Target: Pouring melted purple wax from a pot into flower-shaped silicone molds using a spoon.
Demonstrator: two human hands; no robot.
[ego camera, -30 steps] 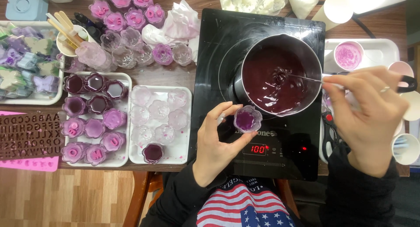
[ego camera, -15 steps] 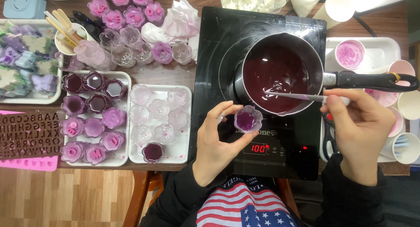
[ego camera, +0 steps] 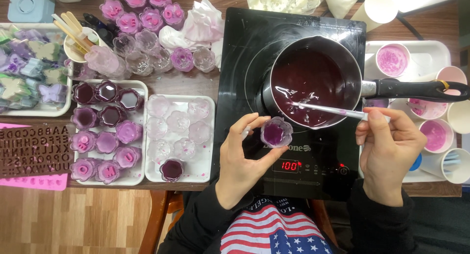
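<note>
— Hands first: what does each one hold?

— Left hand (ego camera: 242, 161) pinches a small clear flower-shaped plastic cup (ego camera: 276, 132), part full of purple liquid, between thumb and fingertips. It holds the cup upright above the black induction cooktop (ego camera: 245, 63), just beside the near rim of the pot.

— And the right?

— Right hand (ego camera: 389, 151) is closed around the end of a thin white stirring stick (ego camera: 325, 109). The stick slants across the rim of the round steel saucepan (ego camera: 316, 82), and its far tip lies in the dark purple melted liquid (ego camera: 306, 78) there.

— Where does the pan sit?

— On the cooktop's ring, with its black handle (ego camera: 421, 90) pointing right, just above the right hand.

— What surrounds them on the wooden desk (ego camera: 181, 82)?

— Left of the cooktop, a white tray (ego camera: 205, 136) of clear empty flower cups with one dark filled cup at its near edge. Further left, another white tray (ego camera: 139, 131) of filled purple cups. To the right, white paper cups (ego camera: 433, 135) with pink residue.
</note>
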